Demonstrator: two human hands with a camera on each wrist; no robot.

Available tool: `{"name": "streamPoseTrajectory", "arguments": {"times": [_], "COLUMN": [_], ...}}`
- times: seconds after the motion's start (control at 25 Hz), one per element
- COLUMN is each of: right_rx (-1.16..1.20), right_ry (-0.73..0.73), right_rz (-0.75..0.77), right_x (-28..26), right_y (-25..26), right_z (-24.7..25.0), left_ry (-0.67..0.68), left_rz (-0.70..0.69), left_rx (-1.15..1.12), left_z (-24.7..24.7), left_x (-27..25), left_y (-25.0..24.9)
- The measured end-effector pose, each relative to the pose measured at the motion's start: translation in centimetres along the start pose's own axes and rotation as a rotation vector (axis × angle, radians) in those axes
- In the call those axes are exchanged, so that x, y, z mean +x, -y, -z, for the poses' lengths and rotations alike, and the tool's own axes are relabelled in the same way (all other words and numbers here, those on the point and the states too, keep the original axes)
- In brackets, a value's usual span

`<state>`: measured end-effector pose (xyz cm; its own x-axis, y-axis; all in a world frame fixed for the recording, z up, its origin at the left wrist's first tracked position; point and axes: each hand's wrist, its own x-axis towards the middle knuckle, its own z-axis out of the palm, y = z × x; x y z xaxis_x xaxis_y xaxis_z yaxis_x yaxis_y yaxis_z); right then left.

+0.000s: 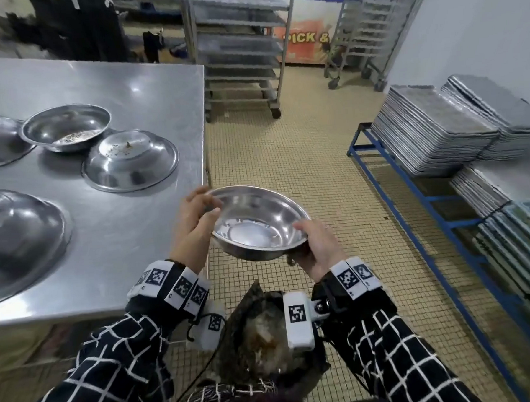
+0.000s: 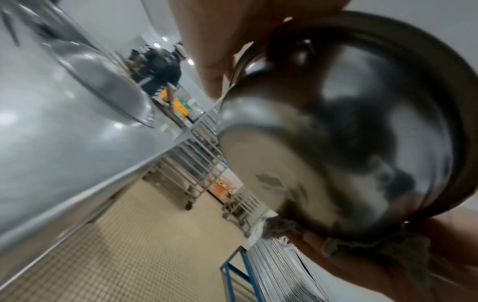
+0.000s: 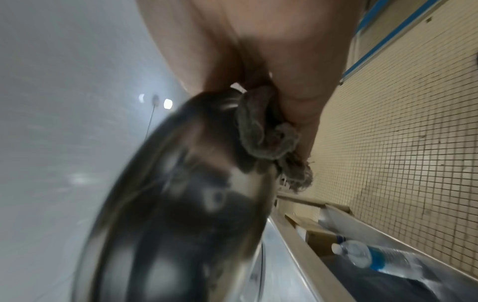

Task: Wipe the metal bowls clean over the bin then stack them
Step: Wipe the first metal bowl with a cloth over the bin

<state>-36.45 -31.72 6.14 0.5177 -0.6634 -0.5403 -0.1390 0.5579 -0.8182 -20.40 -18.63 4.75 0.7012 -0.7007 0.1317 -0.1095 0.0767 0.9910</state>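
Both hands hold a shiny metal bowl (image 1: 258,222) upright, past the table's corner and just beyond the bin (image 1: 264,330), which has a dark liner with food waste in it. My left hand (image 1: 198,213) grips the bowl's left rim, thumb over the edge. My right hand (image 1: 316,244) grips the near right rim and presses a grey cloth (image 3: 266,132) against the bowl's underside (image 2: 336,143). On the steel table (image 1: 130,238) stand a dirty upright bowl (image 1: 66,126), an upturned bowl (image 1: 129,160) with crumbs on it, and larger upturned bowls (image 1: 20,238).
Wheeled tray racks (image 1: 237,48) stand behind the table. Stacks of metal trays (image 1: 438,130) sit on a blue frame (image 1: 410,187) along the right wall. A tiled aisle runs between table and frame. A water bottle (image 3: 375,257) lies on a lower shelf.
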Motion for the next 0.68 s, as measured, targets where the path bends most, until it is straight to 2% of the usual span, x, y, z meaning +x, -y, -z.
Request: {"name": "streamPoseTrajectory", "arguments": {"times": [0.08,0.28,0.36,0.52,0.68], "right_rx": [-0.072,-0.294,-0.376,-0.535,-0.618], "right_ry": [0.033,0.201,0.239,0.251,0.167], "right_rz": [-0.002,0.06,0.134,0.266,0.337], "right_x": [0.1,-0.1,0.5,0.7,2.1], "right_y": [-1.2,-4.2,-5.5,-7.5,-8.4], "right_z": [-1.4,-8.5,-11.0,-16.4,-20.0], "left_ry": [-0.089,-0.435,-0.499,-0.504,-0.345], "left_rz": [0.071,0.258,0.274,0.288,0.317], "left_rx": [0.018,0.141,0.201,0.285,0.324], "left_z": [1.7,8.4,11.1,17.6,23.0], "left_x": [-2.0,-5.9,-6.3,-6.3,-4.1], "left_y": [0.3,0.5,0.6,1.3,3.3]}}
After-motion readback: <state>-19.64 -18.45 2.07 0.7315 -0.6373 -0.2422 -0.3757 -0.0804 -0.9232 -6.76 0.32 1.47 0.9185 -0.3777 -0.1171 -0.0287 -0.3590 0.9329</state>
